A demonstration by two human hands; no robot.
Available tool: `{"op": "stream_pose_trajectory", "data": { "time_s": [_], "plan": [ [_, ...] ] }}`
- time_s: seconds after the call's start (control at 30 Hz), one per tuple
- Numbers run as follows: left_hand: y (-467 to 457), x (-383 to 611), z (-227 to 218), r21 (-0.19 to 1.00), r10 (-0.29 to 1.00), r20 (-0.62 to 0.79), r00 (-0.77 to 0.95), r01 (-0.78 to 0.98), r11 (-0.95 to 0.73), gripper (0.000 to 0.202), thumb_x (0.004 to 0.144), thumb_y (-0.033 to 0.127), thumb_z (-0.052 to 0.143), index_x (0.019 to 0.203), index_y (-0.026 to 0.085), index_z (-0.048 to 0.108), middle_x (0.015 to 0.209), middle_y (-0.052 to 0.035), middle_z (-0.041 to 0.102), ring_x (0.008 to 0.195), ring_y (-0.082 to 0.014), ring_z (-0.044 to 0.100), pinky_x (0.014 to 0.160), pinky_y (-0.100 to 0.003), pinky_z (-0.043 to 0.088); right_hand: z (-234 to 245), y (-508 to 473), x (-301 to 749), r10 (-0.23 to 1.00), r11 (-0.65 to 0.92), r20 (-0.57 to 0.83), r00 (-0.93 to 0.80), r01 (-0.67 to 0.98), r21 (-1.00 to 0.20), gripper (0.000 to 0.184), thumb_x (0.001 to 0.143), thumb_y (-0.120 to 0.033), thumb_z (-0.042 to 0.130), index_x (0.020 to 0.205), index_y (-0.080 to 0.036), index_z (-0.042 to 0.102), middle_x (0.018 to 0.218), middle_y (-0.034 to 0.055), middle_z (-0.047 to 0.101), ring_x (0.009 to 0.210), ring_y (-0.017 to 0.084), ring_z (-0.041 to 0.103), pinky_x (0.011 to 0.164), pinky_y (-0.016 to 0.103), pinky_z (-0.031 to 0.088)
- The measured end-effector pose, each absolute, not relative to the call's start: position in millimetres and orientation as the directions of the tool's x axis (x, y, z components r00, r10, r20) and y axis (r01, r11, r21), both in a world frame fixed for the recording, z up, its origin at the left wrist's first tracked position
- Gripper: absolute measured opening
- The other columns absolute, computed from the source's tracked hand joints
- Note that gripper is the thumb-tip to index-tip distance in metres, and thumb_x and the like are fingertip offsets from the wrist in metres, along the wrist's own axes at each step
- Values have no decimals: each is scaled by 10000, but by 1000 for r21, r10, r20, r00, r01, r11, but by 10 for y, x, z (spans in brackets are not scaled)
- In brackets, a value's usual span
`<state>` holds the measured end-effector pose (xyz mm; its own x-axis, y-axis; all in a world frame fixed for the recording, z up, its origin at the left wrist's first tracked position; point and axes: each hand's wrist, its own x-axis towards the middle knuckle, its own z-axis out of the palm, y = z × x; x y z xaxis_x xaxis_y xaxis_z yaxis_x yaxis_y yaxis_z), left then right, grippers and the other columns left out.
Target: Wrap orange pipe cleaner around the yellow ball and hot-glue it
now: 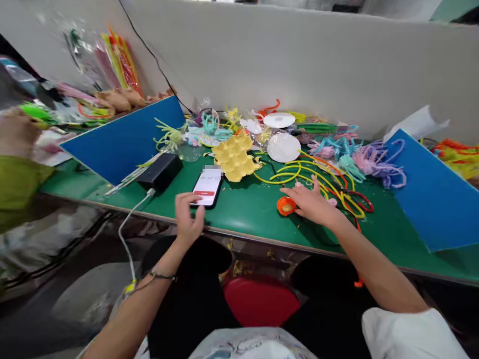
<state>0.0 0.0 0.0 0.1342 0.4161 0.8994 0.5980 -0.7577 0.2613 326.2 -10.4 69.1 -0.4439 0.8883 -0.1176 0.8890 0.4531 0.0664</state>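
My left hand is at the table's front edge, its fingertips over the lower end of a phone lying face up with a lit screen. Its thumb stands apart from the fingers. Farther right, my right hand reaches over the green table with fingers stretched out and apart. Against its fingers and thumb side sits a small orange flower-shaped piece with a yellowish middle. Yellow pipe cleaners lie in loose loops just beyond that hand. Dark red pipe cleaners curl to its right.
Blue divider boards stand at left and, as another panel, at right. A yellow egg-carton piece, a black box with a white cable and pastel fuzzy pieces lie on the table. At far left is another person's sleeve.
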Motion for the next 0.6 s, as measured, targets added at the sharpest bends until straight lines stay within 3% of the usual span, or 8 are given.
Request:
{"op": "stream_pose_trajectory", "data": {
  "time_s": [0.13, 0.23, 0.33, 0.47, 0.6],
  "plan": [
    [322, 451, 177, 291, 504, 784, 362, 503, -814, 220, 911, 278, 479, 1080, 192, 590, 903, -47, 614, 833, -187, 573, 768, -325, 480, 518, -68, 3356, 872, 476, -94, -480, 877, -58, 657, 832, -155, 640, 1447, -195, 412, 1404, 162, 577, 1360, 383, 469, 1127, 750, 109],
    [517, 730, 206, 529, 643, 421, 640, 402, -747, 441, 904, 425, 513, 1235, 136, 549, 1143, -134, 602, 1001, -224, 591, 920, -383, 488, 409, -67, 3389, 880, 468, -13, -476, 870, -156, 440, 843, -208, 638, 1274, -212, 551, 1275, 127, 656, 1253, 343, 559, 1117, 687, 197],
    [605, 926, 149, 686, 629, 197, 752, 353, -636, 705, 859, 613, 528, 1358, 118, 472, 1309, -190, 514, 1207, -293, 515, 1060, -459, 413, 373, -88, 3378, 885, 465, 78, -458, 865, -188, 330, 855, -242, 634, 1181, -235, 578, 1201, 92, 673, 1215, 324, 566, 1065, 597, 279],
    [503, 1089, 123, 785, 590, 187, 785, 241, -570, 766, 910, 718, 274, 1414, 161, 427, 1377, -177, 498, 1276, -302, 441, 1117, -499, 312, 417, -133, 3314, 843, 537, 182, -507, 809, -237, 380, 853, -242, 643, 1218, -226, 535, 1201, 83, 664, 1175, 278, 575, 981, 429, 348],
    [318, 1193, 177, 815, 553, 209, 806, 168, -554, 801, 920, 722, 145, 1469, 174, 346, 1389, -173, 505, 1217, -296, 450, 1077, -499, 303, 450, -214, 3258, 845, 534, 227, -484, 788, -308, 419, 835, -203, 641, 1227, -244, 499, 1176, 66, 680, 1083, 260, 611, 1006, 454, 296]
  ]
}}
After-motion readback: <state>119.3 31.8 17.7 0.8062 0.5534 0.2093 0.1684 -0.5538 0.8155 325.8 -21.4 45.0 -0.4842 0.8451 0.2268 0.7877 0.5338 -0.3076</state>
